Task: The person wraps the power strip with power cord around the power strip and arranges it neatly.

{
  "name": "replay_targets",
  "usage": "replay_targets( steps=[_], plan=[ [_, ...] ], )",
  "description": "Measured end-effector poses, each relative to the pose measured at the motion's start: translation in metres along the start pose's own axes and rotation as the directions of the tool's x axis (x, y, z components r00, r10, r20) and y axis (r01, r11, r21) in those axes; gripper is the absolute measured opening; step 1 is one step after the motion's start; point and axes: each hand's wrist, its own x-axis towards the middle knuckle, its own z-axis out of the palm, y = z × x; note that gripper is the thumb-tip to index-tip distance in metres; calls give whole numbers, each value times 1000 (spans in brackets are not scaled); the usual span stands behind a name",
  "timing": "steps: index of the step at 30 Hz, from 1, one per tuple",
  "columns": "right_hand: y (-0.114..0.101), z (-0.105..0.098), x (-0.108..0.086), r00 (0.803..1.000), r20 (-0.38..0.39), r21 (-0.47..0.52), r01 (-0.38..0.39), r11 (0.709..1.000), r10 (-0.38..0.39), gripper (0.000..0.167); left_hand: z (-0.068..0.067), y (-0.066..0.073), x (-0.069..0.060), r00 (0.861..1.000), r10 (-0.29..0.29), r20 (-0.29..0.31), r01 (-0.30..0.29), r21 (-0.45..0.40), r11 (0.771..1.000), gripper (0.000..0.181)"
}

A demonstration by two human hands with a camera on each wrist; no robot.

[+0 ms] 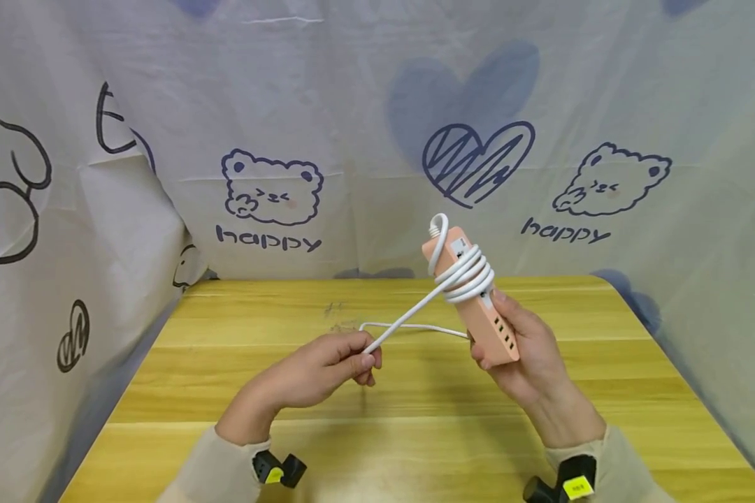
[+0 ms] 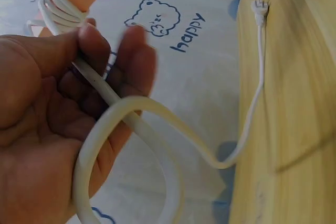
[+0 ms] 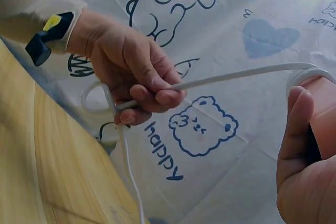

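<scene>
A pink power strip (image 1: 486, 328) with sockets and a row of small ports is gripped at its lower end by my right hand (image 1: 531, 353), raised above the table. Several turns of white cord (image 1: 468, 274) wrap round its upper half. From there the cord runs taut down to my left hand (image 1: 333, 367), which pinches it between thumb and fingers. Below that pinch the cord loops loosely in the left wrist view, then trails to a plug (image 2: 259, 11) lying on the table. In the right wrist view only part of the power strip (image 3: 324, 108) shows.
The yellow wooden table (image 1: 277, 447) lies beneath both hands. A pale cloth (image 1: 365, 105) printed with bears, hearts and lettering hangs behind it and along the sides. Each sleeve carries a small black camera (image 1: 278, 468) at the wrist.
</scene>
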Motion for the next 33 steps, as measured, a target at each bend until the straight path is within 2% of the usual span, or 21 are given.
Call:
replay_targets(
  steps=[4, 8, 12, 14, 16, 19, 21, 24, 27, 29, 31, 33],
  plan=[
    [0, 1, 0, 999, -48, -6, 11, 1000, -11, 30, -4, 3, -1, 1000, -19, -25, 21, 93, 995, 22],
    [-2, 0, 1, 996, -81, -11, 36, 999, -37, 29, -7, 7, 0, 997, -48, -55, 59, 216, 975, 18],
    [-7, -1, 1, 991, -112, 13, 75, 997, -73, 27, -10, 6, -1, 994, -73, -80, 93, 292, 952, 13],
    [-10, -2, 1, 988, -133, 27, 82, 996, -78, 27, -12, 4, -1, 992, -57, -115, 94, 345, 934, 14],
    [-13, -3, 1, 983, -167, 18, 84, 996, -79, 27, -14, 0, -3, 983, -36, -177, 105, 397, 912, 13],
    [-14, -5, 2, 973, -221, 14, 66, 998, -61, 28, -16, -4, -5, 956, 27, -291, 121, 479, 869, 12],
    [-14, -6, 4, 963, -263, 10, 59, 998, -55, 29, -17, -8, -8, 928, 60, -367, 147, 510, 848, 16],
    [-13, -8, 6, 947, -318, 16, 63, 998, -54, 28, -19, -11, -12, 879, 117, -461, 179, 549, 816, 34],
    [-15, -11, 6, 934, -353, 14, 66, 998, -57, 27, -21, -13, -15, 843, 169, -511, 167, 546, 821, 46],
    [-16, -14, 7, 931, -359, 25, 73, 997, -59, 26, -24, -13, -18, 830, 200, -521, 126, 524, 842, 45],
    [-20, -17, 7, 931, -359, 44, 86, 995, -65, 25, -28, -13, -21, 832, 212, -513, 82, 491, 867, 39],
    [-25, -21, 6, 930, -358, 69, 114, 991, -82, 25, -32, -12, -26, 845, 193, -498, 65, 455, 888, 34]
  ],
)
